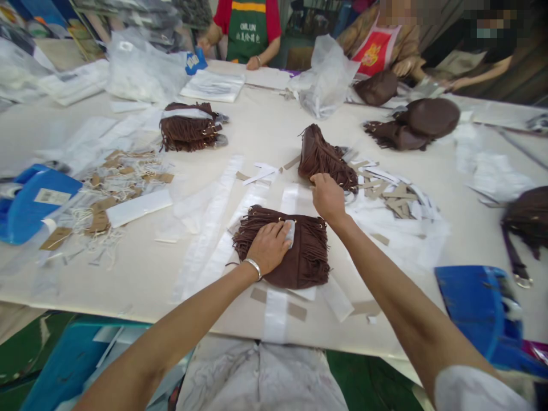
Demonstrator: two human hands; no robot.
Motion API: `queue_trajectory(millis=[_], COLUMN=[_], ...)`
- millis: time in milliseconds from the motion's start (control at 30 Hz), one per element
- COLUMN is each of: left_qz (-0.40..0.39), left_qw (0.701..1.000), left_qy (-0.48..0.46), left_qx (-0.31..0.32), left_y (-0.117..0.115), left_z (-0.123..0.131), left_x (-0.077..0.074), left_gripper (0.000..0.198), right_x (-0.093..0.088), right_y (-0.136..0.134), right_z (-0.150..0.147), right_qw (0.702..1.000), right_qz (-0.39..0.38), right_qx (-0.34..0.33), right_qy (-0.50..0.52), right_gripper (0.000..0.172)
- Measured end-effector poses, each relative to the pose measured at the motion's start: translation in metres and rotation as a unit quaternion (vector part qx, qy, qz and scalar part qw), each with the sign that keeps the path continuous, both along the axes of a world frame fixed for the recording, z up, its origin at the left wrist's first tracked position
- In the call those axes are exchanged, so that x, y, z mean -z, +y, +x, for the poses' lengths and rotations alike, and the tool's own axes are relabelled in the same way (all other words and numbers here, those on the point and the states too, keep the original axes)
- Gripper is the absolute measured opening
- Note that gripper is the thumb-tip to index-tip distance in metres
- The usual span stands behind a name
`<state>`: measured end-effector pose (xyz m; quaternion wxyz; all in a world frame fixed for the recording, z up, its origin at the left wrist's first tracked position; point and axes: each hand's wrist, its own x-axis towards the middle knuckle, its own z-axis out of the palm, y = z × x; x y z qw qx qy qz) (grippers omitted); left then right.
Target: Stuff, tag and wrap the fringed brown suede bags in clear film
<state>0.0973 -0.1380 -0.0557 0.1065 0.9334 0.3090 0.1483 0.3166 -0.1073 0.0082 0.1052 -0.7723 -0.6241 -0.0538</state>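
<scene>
A brown fringed bag (306,260) lies flat at the near middle of the table. My left hand (270,245) rests on it with the fingers spread, beside a small pale piece of plastic (291,233). Farther off, a second fringed bag (319,154) lies on its side, and my right hand (327,197) touches its near edge. The fingers of that hand are bent round toward the edge, closed on the fringe. White strips and grey-brown card strips (400,200) lie right of the second bag.
Another fringed bag (186,128) lies at the back left. Paper tags with strings (100,214) are heaped at the left, near a blue tape dispenser (38,200). A second blue dispenser (475,302) stands at the right. People work across the table (265,128), near more brown bags (432,117).
</scene>
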Motion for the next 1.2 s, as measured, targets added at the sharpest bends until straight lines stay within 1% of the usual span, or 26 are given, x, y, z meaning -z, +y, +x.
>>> queue_trajectory(millis=[33,67,100,133,167,200,233,267,300,367,433,500,600,667,733,800,900,1000,1100,1200], left_qz=[0.003,0.007,0.01,0.013,0.016,0.018,0.021,0.024,0.027,0.033,0.039,0.045,0.051,0.053,0.053,0.052,0.051,0.049,0.047,0.046], left_qw=[1.0,1.0,1.0,1.0,1.0,1.0,1.0,1.0,1.0,0.999,0.999,0.999,0.999,0.998,0.998,0.998,0.999,0.999,0.999,0.999], left_qy=[-0.001,-0.002,-0.002,-0.003,-0.004,-0.004,-0.005,-0.006,-0.006,-0.007,-0.008,-0.009,-0.013,-0.016,-0.018,-0.018,-0.017,-0.015,-0.013,-0.013], left_qx=[0.0,0.001,0.002,0.003,0.003,0.002,0.001,0.001,0.0,0.0,-0.001,-0.001,-0.002,-0.004,-0.005,-0.005,-0.003,-0.003,-0.002,-0.002], left_y=[-0.001,-0.001,-0.001,-0.002,-0.002,-0.002,-0.003,-0.003,-0.004,-0.005,-0.006,-0.007,-0.008,-0.008,-0.008,-0.008,-0.007,-0.007,-0.007,-0.007], left_z=[0.0,-0.001,-0.001,-0.001,-0.001,-0.002,-0.002,-0.002,-0.002,-0.003,-0.004,-0.004,-0.005,-0.005,-0.005,-0.005,-0.006,-0.006,-0.006,-0.006], left_x=[0.0,0.001,0.001,0.002,0.003,0.004,0.004,0.005,0.005,0.006,0.005,0.005,0.004,0.004,0.005,0.005,0.006,0.006,0.005,0.003], left_gripper=[0.049,0.049,0.049,0.049,0.049,0.049,0.05,0.05,0.05,0.05,0.049,0.048,0.048,0.048,0.048,0.048,0.048,0.048,0.048,0.048], right_x=[-0.01,-0.017,-0.021,-0.021,-0.017,-0.009,0.002,0.015,0.029,0.055,0.072,0.077,0.07,0.063,0.059,0.058,0.059,0.06,0.057,0.054], right_y=[-0.022,-0.049,-0.08,-0.113,-0.147,-0.179,-0.208,-0.233,-0.252,-0.274,-0.279,-0.278,-0.274,-0.274,-0.275,-0.276,-0.274,-0.27,-0.267,-0.263], right_z=[-0.01,-0.024,-0.041,-0.059,-0.079,-0.097,-0.114,-0.128,-0.139,-0.152,-0.158,-0.161,-0.162,-0.161,-0.159,-0.158,-0.164,-0.171,-0.174,-0.168], right_qw=[0.999,0.995,0.991,0.982,0.966,0.946,0.927,0.919,0.921,0.928,0.936,0.937,0.933,0.933,0.934,0.941,0.951,0.956,0.953,0.946], right_qz=[0.036,0.057,0.048,0.028,-0.013,-0.048,-0.082,-0.081,-0.078,-0.05,-0.012,0.017,0.019,0.015,0.006,-0.016,-0.057,-0.073,-0.074,-0.079], right_qx=[-0.029,-0.075,-0.126,-0.183,-0.254,-0.315,-0.359,-0.379,-0.378,-0.366,-0.351,-0.343,-0.318,-0.27,-0.235,-0.237,-0.262,-0.261,-0.263,-0.237], right_qy=[-0.001,0.005,0.016,0.031,0.048,0.061,0.066,0.066,0.06,0.041,0.036,0.064,0.169,0.239,0.268,0.242,0.156,0.11,0.13,0.205], right_gripper=[0.025,0.023,0.022,0.021,0.02,0.019,0.02,0.026,0.033,0.037,0.029,0.02,0.015,0.016,0.014,0.009,0.014,0.011,0.013,0.015])
